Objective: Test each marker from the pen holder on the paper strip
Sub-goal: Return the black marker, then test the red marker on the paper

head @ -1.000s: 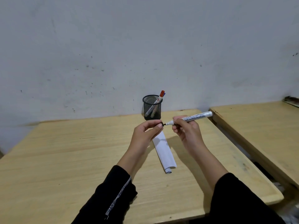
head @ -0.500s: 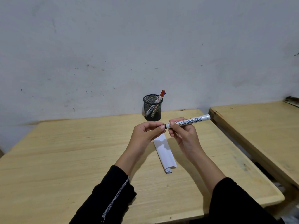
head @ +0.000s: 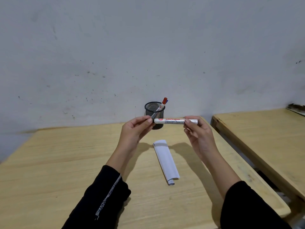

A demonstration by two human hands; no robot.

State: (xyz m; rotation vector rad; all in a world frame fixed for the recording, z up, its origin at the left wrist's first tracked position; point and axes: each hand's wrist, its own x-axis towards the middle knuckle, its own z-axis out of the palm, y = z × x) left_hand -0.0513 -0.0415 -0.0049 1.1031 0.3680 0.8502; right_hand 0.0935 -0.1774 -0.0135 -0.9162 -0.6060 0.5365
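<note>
I hold a white board marker [head: 173,121] level in the air above the wooden table [head: 66,162]. My left hand [head: 135,129] pinches its black cap end, and my right hand [head: 199,134] grips the other end of the barrel. Below, a white paper strip [head: 165,160] lies flat, curled at its near end, with a small dark mark at its far left corner. Behind the marker stands a black mesh pen holder [head: 154,109] with a red-capped marker [head: 162,104] and another leaning in it.
A grey scuffed wall rises right behind the table. A second wooden table [head: 264,139] stands to the right, with a narrow gap between the two. Something dark lies at its far right corner [head: 297,107].
The cap has gone from held apart at the tip to pushed onto the marker. Both hands rose and spread, my right hand sliding to the barrel's far end, the marker turning level.
</note>
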